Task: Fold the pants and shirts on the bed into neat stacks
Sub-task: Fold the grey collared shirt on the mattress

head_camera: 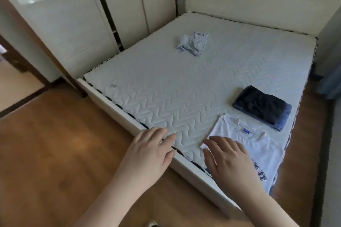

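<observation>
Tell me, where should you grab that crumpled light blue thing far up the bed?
Probably pinch the crumpled light blue garment at its raised middle, coming straight down from above. It sits in a loose bunched heap on the mattress, with no flat edge or corner showing clearly, so the top folds are the easiest hold. Both the left hand and right hand are open and empty.

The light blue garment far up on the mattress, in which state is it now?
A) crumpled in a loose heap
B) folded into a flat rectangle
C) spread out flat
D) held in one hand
A: the light blue garment lies bunched and wrinkled, alone on the mattress, far from both hands, while the dark pants are folded and the white T-shirt lies flat.
</observation>
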